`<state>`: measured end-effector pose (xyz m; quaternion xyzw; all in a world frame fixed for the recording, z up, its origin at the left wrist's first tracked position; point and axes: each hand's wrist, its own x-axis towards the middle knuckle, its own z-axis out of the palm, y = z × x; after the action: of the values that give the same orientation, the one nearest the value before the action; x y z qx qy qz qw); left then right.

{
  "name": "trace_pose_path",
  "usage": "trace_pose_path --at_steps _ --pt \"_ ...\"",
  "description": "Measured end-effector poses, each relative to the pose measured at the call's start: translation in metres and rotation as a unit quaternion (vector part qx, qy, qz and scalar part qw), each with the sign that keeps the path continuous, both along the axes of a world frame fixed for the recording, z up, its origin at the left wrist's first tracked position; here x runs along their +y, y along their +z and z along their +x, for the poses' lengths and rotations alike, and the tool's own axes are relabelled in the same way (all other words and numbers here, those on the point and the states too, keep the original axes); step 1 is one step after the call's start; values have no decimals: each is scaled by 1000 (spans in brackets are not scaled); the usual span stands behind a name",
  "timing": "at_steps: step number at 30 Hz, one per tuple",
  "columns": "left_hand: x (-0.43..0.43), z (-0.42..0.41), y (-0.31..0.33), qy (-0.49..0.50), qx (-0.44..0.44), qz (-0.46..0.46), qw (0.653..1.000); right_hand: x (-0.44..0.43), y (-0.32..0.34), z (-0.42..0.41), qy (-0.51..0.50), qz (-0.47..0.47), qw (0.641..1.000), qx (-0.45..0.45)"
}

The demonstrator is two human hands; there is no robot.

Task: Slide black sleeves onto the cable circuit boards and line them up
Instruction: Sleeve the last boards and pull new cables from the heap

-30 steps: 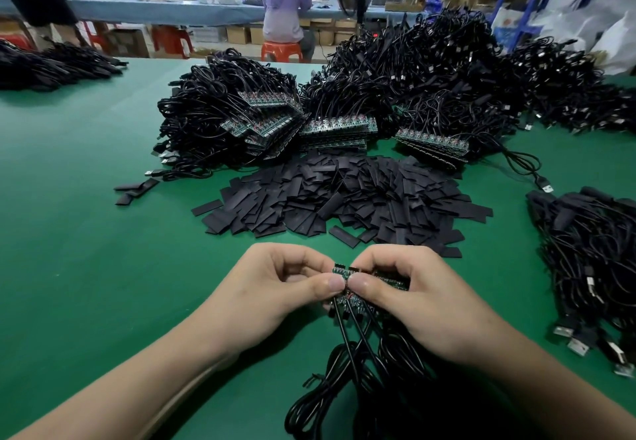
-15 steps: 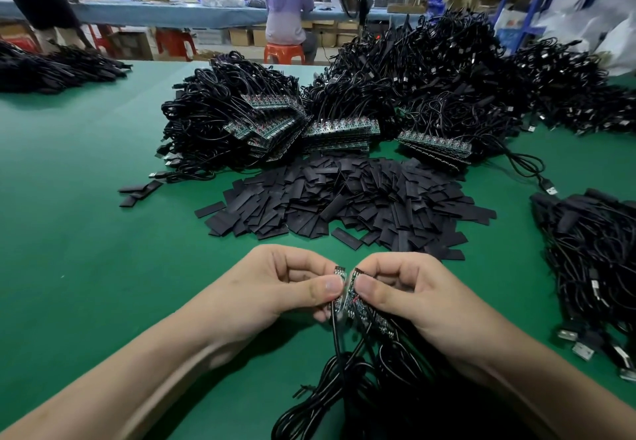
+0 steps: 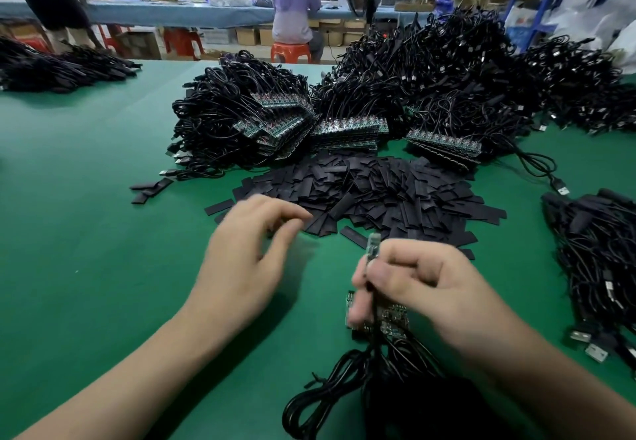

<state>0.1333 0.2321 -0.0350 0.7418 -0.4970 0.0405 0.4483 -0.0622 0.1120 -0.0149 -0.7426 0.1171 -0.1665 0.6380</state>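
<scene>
While one circuit board [image 3: 373,250] is pinched upright in the right hand [image 3: 430,288], more boards [image 3: 392,320] bunched beneath it, the left hand [image 3: 247,257] is held empty, fingers loosely spread, at the near edge of the pile of black sleeves [image 3: 378,191] on the green table [image 3: 103,267]
</scene>
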Motion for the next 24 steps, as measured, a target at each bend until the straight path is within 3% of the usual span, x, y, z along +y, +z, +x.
trace_pose_path --at_steps 2,4,7,10,11,13,15,18,21,24 --pt "2 20 -4 101 -67 73 990 -5 7 -8 50 137 988 -51" --pt "5 37 -8 157 -66 150 974 -15 13 -11 71 237 965 -91" --pt "6 47 -11 181 -60 208 959 -37 25 -15 37 320 944 -71" --pt "6 49 -11 186 -72 204 959 -52 26 -21 99 423 895 -98" --pt "6 49 -10 183 -74 193 961 -53 23 -23 77 395 911 -88" --pt "6 50 -10 170 -67 167 969 -51 16 -22 -16 253 967 -3" --pt "6 51 -9 155 -55 149 975 -45 11 -18 -59 121 988 71" --pt "9 50 -8 156 -80 175 969 -39 5 -15 -60 33 991 115" --pt "11 49 -7 197 -161 285 924 -35 0 -12 -57 -10 989 139" --pt "14 51 -3 195 -141 312 919 -34 -5 -10 -62 -45 983 167"
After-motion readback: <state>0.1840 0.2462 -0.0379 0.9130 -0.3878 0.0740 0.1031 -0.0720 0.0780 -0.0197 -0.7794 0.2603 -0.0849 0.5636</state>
